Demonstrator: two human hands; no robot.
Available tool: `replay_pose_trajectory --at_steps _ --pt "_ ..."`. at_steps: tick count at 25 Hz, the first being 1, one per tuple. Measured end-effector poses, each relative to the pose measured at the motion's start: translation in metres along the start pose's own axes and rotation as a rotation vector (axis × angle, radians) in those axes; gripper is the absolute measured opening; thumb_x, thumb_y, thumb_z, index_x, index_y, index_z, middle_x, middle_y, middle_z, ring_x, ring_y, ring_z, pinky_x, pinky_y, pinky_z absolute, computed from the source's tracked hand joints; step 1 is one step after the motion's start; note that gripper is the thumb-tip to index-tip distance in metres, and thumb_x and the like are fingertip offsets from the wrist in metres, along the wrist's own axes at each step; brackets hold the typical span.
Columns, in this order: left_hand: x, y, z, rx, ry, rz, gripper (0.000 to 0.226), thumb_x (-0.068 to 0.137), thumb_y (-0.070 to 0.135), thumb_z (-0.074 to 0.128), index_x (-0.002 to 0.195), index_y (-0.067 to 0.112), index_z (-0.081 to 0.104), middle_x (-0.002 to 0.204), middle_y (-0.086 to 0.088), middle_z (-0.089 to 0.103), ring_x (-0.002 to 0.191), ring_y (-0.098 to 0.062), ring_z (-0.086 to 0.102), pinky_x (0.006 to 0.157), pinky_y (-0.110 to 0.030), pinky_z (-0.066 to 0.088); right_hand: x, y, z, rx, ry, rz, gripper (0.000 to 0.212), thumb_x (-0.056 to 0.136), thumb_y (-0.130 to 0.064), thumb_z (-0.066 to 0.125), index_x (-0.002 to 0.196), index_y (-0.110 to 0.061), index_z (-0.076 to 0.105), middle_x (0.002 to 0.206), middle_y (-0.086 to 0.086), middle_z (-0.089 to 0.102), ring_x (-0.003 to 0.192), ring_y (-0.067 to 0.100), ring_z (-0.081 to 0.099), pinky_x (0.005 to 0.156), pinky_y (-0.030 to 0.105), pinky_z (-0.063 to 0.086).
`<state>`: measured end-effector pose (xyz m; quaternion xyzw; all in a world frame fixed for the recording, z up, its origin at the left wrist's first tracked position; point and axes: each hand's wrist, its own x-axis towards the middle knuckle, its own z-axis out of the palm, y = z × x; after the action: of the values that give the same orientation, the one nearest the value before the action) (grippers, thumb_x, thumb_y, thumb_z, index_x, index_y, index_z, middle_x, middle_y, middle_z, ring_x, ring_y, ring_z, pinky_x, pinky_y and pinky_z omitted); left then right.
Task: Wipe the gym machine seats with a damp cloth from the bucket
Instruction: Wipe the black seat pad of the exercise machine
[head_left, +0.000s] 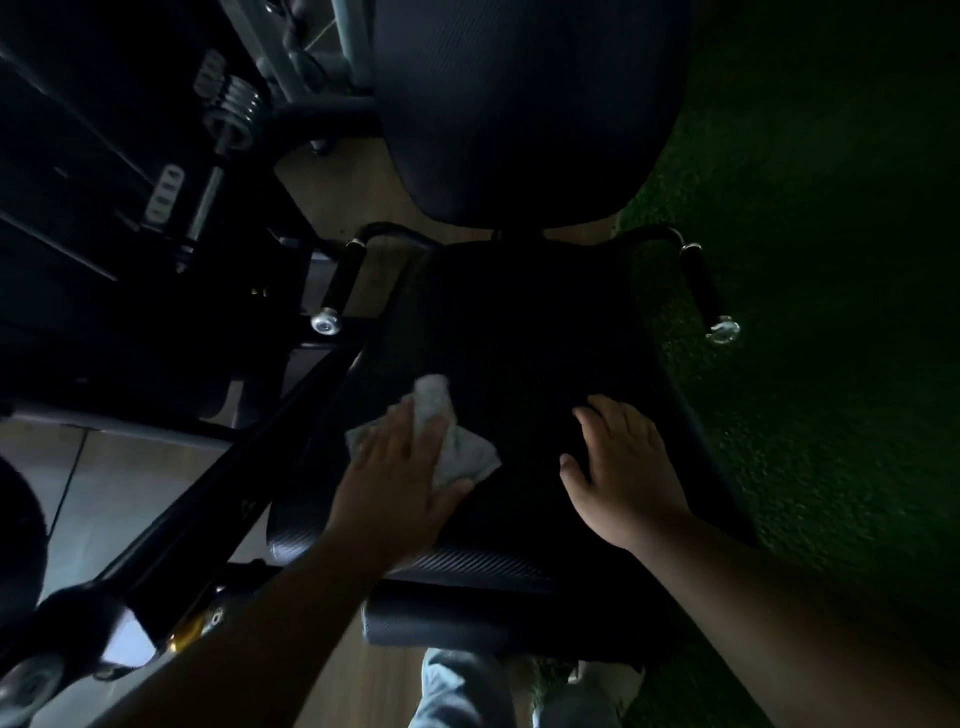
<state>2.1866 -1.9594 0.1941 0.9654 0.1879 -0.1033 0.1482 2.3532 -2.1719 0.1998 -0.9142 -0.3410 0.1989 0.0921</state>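
Note:
A black padded seat (524, 332) of a gym machine fills the middle of the view, with its dark backrest (519, 104) above it. My left hand (400, 478) lies flat on a pale grey cloth (462, 452), pressing it onto the seat's left front part. The cloth sticks out beyond my fingers and beside my thumb. My right hand (623, 467) rests palm down on the seat's right front part, fingers spread, holding nothing. No bucket is in view.
Two black handles with chrome ends flank the seat, one on the left (340, 283) and one on the right (709, 291). A black frame with weight plates (236, 111) stands at the left. Green turf (831, 260) covers the floor on the right.

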Motion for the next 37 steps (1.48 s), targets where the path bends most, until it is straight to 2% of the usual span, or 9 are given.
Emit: replay_pose_trajectory --at_steps 5,11,14,18,21,26,31,33,37 --pt "0.066 -0.025 -0.015 0.028 0.011 -0.218 0.072 0.093 0.065 0.037 0.15 0.025 0.022 0.157 -0.027 0.014 0.145 -0.042 0.019 0.116 -0.055 0.021 0.0 -0.002 0.001 -0.001 0.035 -0.01 0.06 0.094 -0.043 0.045 0.144 -0.012 0.041 0.152 0.009 0.035 0.141 0.027 0.027 0.119 0.043 0.021" --pt "0.045 0.034 0.007 0.055 -0.062 0.118 0.079 0.091 0.074 0.022 0.154 0.028 0.015 0.162 -0.025 0.006 0.15 -0.037 0.008 0.12 -0.045 0.007 0.002 0.004 0.001 0.094 0.057 -0.01 0.058 0.092 -0.041 0.052 0.142 -0.013 0.044 0.151 0.006 0.036 0.14 0.024 0.026 0.118 0.039 0.018" --pt "0.027 -0.006 -0.005 0.044 -0.069 0.075 0.081 0.089 0.078 0.015 0.155 0.032 0.007 0.163 -0.021 0.006 0.151 -0.033 0.008 0.12 -0.042 0.007 0.005 0.002 0.003 0.033 0.012 -0.003 0.064 0.094 -0.049 0.042 0.15 -0.018 0.032 0.16 0.005 0.023 0.147 0.024 0.015 0.122 0.04 0.011" --pt "0.052 -0.008 -0.011 0.055 -0.027 -0.177 0.077 0.092 0.069 0.029 0.153 0.026 0.018 0.161 -0.027 0.009 0.149 -0.039 0.01 0.12 -0.051 0.013 0.008 0.003 0.009 -0.035 -0.044 -0.014 0.074 0.092 -0.064 0.018 0.156 -0.026 0.013 0.166 0.002 0.002 0.151 0.02 -0.003 0.123 0.041 -0.002" --pt "0.061 0.037 -0.002 0.034 -0.014 -0.096 0.074 0.093 0.069 0.026 0.153 0.027 0.021 0.161 -0.027 0.008 0.15 -0.038 0.008 0.121 -0.048 0.01 0.008 0.003 0.009 -0.049 -0.035 -0.013 0.075 0.092 -0.064 0.017 0.156 -0.026 0.014 0.166 0.002 0.004 0.151 0.02 -0.001 0.121 0.039 -0.004" --pt "0.013 0.02 0.001 0.026 -0.052 0.084 0.074 0.093 0.073 0.015 0.156 0.034 0.012 0.165 -0.015 0.006 0.152 -0.026 0.005 0.122 -0.04 0.007 0.009 0.002 0.004 -0.046 -0.075 -0.018 0.071 0.094 -0.059 0.028 0.155 -0.025 0.018 0.165 0.003 0.008 0.151 0.022 0.004 0.122 0.042 0.002" --pt "0.023 -0.037 -0.017 0.031 -0.008 -0.198 0.075 0.092 0.07 0.02 0.154 0.028 0.018 0.162 -0.021 0.014 0.149 -0.035 0.016 0.119 -0.05 0.018 0.029 -0.014 -0.006 -0.041 -0.04 0.049 0.061 0.091 -0.051 0.042 0.144 -0.02 0.036 0.15 0.007 0.033 0.136 0.028 0.029 0.113 0.044 0.025" --pt "0.047 -0.027 -0.017 0.009 0.011 -0.274 0.072 0.094 0.066 0.028 0.153 0.025 0.022 0.161 -0.025 0.014 0.149 -0.038 0.013 0.119 -0.052 0.014 0.043 -0.031 -0.004 -0.024 -0.026 0.057 0.061 0.092 -0.051 0.042 0.144 -0.019 0.036 0.148 0.008 0.035 0.135 0.029 0.031 0.112 0.044 0.026" --pt "0.056 0.018 0.0 0.013 -0.004 -0.053 0.062 0.098 0.06 0.02 0.152 0.03 0.023 0.162 -0.025 0.008 0.15 -0.034 0.009 0.121 -0.047 0.01 0.055 -0.043 0.004 0.053 0.032 0.125 0.056 0.092 -0.034 0.048 0.143 -0.014 0.037 0.146 0.009 0.037 0.134 0.029 0.032 0.111 0.043 0.025"
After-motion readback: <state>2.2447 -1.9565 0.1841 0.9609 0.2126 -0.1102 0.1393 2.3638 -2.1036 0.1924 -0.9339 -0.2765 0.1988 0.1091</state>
